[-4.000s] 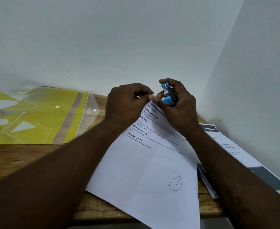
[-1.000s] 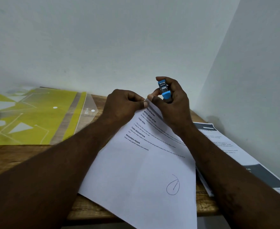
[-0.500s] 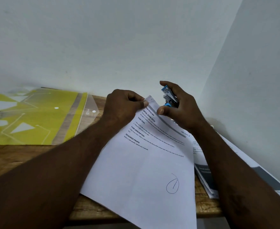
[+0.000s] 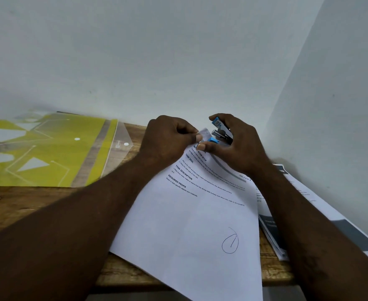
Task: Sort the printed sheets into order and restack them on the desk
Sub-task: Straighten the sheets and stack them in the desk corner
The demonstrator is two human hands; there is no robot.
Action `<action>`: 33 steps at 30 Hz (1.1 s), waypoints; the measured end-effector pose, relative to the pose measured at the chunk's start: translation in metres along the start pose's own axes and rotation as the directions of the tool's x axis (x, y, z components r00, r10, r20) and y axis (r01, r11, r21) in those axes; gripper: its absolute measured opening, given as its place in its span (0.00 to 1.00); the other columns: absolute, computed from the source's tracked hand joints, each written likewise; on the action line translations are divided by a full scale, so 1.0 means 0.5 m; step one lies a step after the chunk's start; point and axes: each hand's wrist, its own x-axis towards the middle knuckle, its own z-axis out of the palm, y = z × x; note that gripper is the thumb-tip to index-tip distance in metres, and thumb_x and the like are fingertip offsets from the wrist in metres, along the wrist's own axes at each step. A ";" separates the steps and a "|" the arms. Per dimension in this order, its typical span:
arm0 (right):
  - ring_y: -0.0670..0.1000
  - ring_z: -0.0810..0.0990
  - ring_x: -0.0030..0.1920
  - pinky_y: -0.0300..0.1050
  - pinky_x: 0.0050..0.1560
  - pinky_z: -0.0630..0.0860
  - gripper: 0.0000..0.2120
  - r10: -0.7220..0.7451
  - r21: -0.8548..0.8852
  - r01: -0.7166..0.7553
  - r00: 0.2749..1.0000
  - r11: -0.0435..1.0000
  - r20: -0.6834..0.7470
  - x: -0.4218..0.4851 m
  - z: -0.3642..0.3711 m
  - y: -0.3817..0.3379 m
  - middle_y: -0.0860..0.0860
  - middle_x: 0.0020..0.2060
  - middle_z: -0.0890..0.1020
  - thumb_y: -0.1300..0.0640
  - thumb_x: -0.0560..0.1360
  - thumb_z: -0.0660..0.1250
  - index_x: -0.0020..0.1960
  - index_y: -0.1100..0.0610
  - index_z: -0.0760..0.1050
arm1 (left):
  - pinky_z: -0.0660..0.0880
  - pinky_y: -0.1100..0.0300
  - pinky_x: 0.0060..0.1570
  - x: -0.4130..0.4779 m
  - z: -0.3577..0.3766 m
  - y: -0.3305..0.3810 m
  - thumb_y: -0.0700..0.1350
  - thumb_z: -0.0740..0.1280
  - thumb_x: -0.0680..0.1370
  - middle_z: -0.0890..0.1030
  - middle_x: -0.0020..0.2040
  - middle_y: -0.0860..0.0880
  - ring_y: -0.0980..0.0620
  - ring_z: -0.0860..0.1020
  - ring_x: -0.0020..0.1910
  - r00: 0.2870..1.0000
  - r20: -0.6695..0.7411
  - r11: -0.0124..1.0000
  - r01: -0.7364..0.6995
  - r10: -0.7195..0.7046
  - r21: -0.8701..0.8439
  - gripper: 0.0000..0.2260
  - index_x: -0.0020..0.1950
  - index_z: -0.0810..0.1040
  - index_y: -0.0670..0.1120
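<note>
Seemingly left grip (image 4: 168, 137) pinches the top corner of the printed sheets (image 4: 191, 213) taut so the blue stapler (image 4: 221, 133), clenched in right grip (image 4: 239, 146) just beside, can bite it.

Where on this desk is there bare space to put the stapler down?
Bare wood lies along the near edge, between the yellow folder and the top sheet. The right side is crowded: more printed sheets run up to the wall.
</note>
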 end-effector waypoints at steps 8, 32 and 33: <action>0.42 0.82 0.56 0.38 0.58 0.80 0.47 0.041 -0.017 -0.041 0.999 0.999 -0.019 0.001 -0.001 0.005 0.43 0.62 0.81 0.22 0.61 0.73 0.71 0.49 0.76 | 0.74 0.69 0.43 0.002 -0.002 -0.003 0.49 0.80 0.74 0.86 0.39 0.62 0.64 0.83 0.42 0.998 0.029 0.998 -0.051 0.050 0.028 0.02 0.46 0.90 0.53; 0.47 0.83 0.56 0.53 0.58 0.82 0.48 -0.016 -0.097 0.018 1.000 0.995 0.021 0.000 0.003 0.009 0.45 0.61 0.83 0.22 0.60 0.72 0.70 0.51 0.76 | 0.81 0.55 0.50 0.001 0.002 -0.006 0.48 0.78 0.75 0.88 0.42 0.57 0.60 0.84 0.43 0.983 0.071 0.978 -0.179 0.172 0.108 0.04 0.48 0.90 0.52; 0.47 0.83 0.55 0.54 0.58 0.82 0.48 -0.032 -0.109 0.035 0.999 0.993 0.027 0.000 0.004 0.007 0.45 0.60 0.83 0.22 0.60 0.72 0.70 0.52 0.76 | 0.81 0.55 0.50 0.001 0.003 -0.006 0.47 0.78 0.75 0.88 0.42 0.57 0.60 0.84 0.43 0.982 0.073 0.977 -0.180 0.172 0.115 0.04 0.49 0.90 0.52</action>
